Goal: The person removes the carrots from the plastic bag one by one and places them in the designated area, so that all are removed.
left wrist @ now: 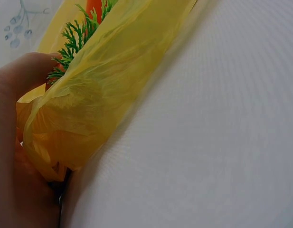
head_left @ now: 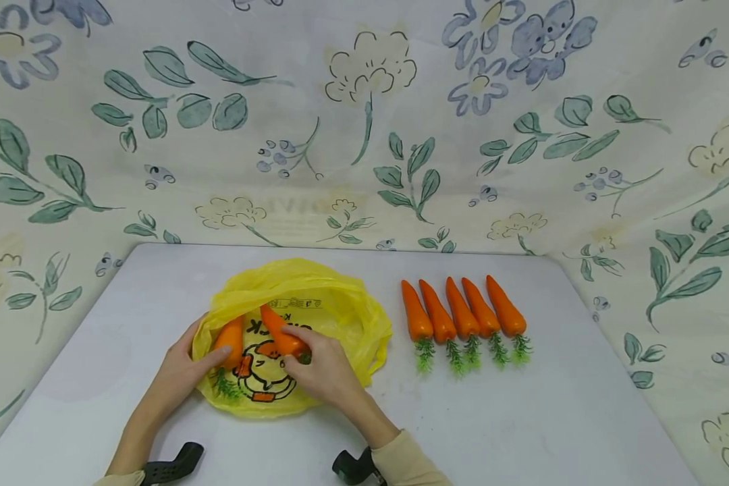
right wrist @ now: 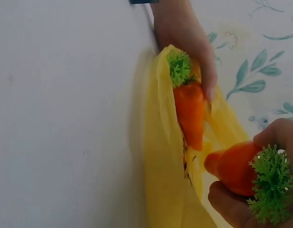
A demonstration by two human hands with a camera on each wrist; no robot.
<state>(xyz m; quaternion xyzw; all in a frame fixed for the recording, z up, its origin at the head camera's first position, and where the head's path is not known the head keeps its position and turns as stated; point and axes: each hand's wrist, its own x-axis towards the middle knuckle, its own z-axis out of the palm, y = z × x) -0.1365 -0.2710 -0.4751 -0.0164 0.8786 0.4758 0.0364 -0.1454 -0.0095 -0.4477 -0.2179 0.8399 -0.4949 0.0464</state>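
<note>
A yellow plastic bag (head_left: 355,307) with a printed chick lies on the table, its mouth spread open. At the bag's left edge my left hand (head_left: 179,371) grips the plastic, thumb on the inside and fingers behind. Beside that thumb a toy carrot (head_left: 232,343) with green leaves rests in the bag. My right hand (head_left: 327,370) pinches another carrot (right wrist: 237,167) between thumb and fingers at its leafy end, with the tip pointing into the bag's mouth. In the left wrist view the bag's thin side hides most of the inner carrot.
To the right of the bag, several carrots (head_left: 462,309) lie side by side in a row, tips away from me, on the white table (head_left: 522,425). A flower-patterned cloth (head_left: 310,135) hangs behind the table. Dark wrist mounts (head_left: 173,466) sit near both forearms.
</note>
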